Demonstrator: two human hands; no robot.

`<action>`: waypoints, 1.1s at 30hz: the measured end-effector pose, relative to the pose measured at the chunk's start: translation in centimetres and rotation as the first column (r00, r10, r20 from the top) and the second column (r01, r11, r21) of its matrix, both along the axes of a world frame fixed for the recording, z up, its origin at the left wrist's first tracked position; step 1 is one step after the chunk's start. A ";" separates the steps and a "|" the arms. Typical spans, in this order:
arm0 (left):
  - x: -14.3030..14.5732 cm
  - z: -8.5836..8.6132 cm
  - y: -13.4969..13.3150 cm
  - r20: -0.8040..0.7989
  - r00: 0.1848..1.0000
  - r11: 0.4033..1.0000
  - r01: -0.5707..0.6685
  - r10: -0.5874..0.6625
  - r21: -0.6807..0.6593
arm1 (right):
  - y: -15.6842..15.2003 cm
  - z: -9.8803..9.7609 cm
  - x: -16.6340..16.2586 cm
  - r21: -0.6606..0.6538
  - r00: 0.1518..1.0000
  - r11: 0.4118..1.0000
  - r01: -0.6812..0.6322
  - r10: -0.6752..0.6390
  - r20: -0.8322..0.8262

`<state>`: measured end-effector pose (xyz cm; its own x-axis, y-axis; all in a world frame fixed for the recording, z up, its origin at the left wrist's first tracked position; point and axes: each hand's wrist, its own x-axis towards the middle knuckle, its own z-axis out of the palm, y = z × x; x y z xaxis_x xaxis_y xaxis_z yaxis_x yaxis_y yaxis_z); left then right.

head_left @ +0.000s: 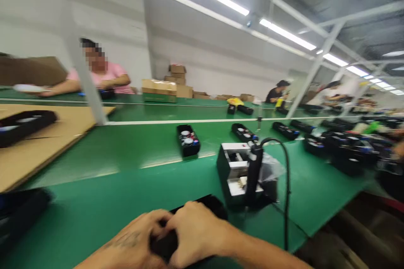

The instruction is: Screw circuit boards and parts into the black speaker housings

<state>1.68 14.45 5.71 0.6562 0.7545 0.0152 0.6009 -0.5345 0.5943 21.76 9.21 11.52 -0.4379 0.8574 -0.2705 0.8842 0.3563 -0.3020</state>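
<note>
A long black open-topped housing (216, 205) lies on the green bench close in front of me, mostly covered by my hands. My left hand (139, 239) is at its left side with the fingers curled in against it. From the right, my right hand (198, 231) reaches over the housing, its fingers bent down and closed on it. The fingertips meet near the middle of the housing. Motion blur and the backs of my hands hide any small part between them.
A black electric screwdriver (254, 172) with a cable stands at a box (232, 195) with white compartments. Housings with electronics, one a black case (188, 141), sit on the green belt. Cardboard (72, 134) lies left; a dark housing (22, 214) is nearer. Co-workers sit beyond.
</note>
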 end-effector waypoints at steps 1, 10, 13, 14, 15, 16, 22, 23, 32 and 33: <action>0.1 1.1 0.0 -0.072 0.997 0.992 0.017 -0.027 -0.127 | 0.0 0.2 0.2 0.020 1.000 1.000 0.022 -0.022 -0.023; 0.7 4.0 0.8 0.021 0.991 0.891 0.130 -0.134 -0.435 | -0.3 0.7 0.4 -0.092 0.957 0.985 0.149 -0.167 -0.239; 0.5 3.7 0.7 0.014 0.993 0.877 0.112 -0.119 -0.467 | -0.1 0.5 0.5 -0.094 0.954 0.985 0.148 -0.167 -0.248; 0.5 3.7 0.8 0.018 0.993 0.873 0.112 -0.118 -0.475 | 0.0 0.3 0.6 -0.088 0.956 0.985 0.149 -0.166 -0.244; 0.6 3.7 0.8 0.023 0.993 0.870 0.115 -0.118 -0.480 | 0.1 0.2 0.6 -0.086 0.958 0.985 0.147 -0.163 -0.238; 0.6 3.7 0.8 0.025 0.992 0.868 0.117 -0.120 -0.483 | 0.2 0.1 0.7 -0.092 0.960 0.986 0.141 -0.159 -0.230; 0.5 3.7 0.9 0.033 0.988 0.871 0.147 -0.148 -0.468 | 0.0 0.1 0.6 -0.070 0.965 0.988 0.140 -0.152 -0.213; 0.5 3.7 0.9 0.048 0.985 0.871 0.171 -0.168 -0.461 | -0.3 0.2 0.5 -0.044 0.966 0.989 0.138 -0.145 -0.216; 0.4 3.5 0.7 0.083 0.966 0.887 0.258 -0.245 -0.382 | -1.1 -0.5 0.2 0.017 0.976 0.993 0.119 -0.114 -0.188; 0.4 3.3 0.6 0.071 0.965 0.898 0.262 -0.254 -0.353 | -1.2 -0.8 0.2 0.033 0.977 0.993 0.112 -0.104 -0.184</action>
